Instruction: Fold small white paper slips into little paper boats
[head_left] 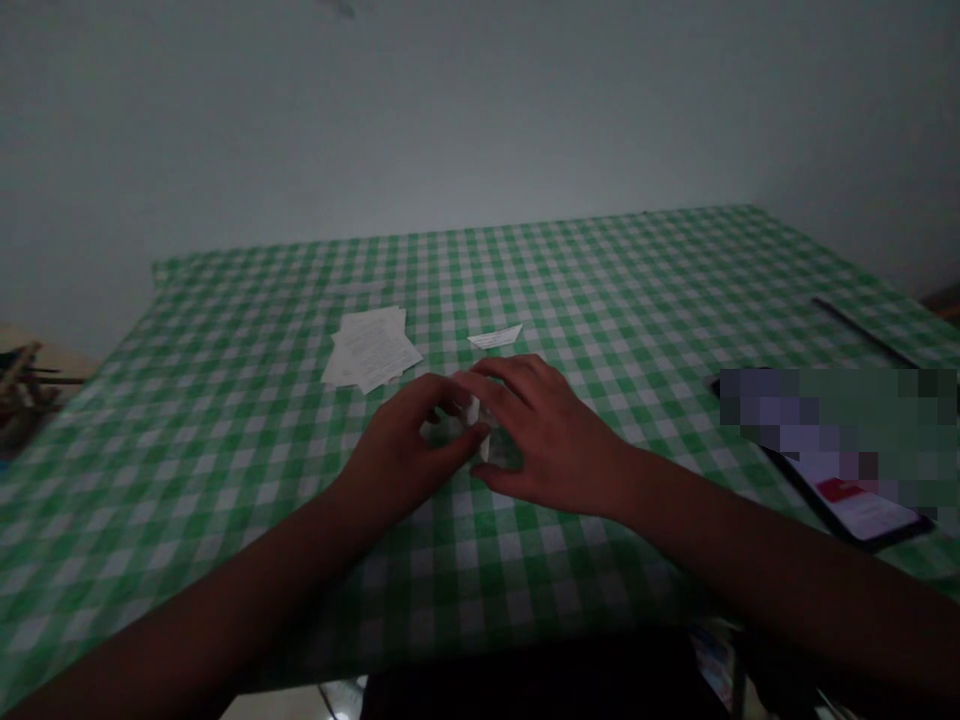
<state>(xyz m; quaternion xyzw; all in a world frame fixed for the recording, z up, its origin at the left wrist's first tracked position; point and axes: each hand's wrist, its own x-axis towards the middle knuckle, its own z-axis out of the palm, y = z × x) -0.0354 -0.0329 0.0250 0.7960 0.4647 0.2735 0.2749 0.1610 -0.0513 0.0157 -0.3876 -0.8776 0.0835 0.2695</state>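
Between my two hands stands a small folded piece of white paper (484, 440), mostly covered by fingers. My left hand (409, 432) pinches it, with the thumb across its near face. My right hand (544, 430) curves around its right side, thumb and fingertips close to the paper; whether they press on it is hard to make out in the dim light. Just beyond my fingers lies a flat folded paper strip (495, 338) with slanted ends and printed lines. Farther left rests a loose stack of printed paper sheets (371, 347), fanned at differing angles.
A green and white checked tablecloth (247, 400) covers the table. To the right lies a dark-framed tablet or phone (870, 510) with a lit screen, partly pixelated. A thin dark stick (862, 330) lies behind it. A plain wall (450, 120) rises at the back.
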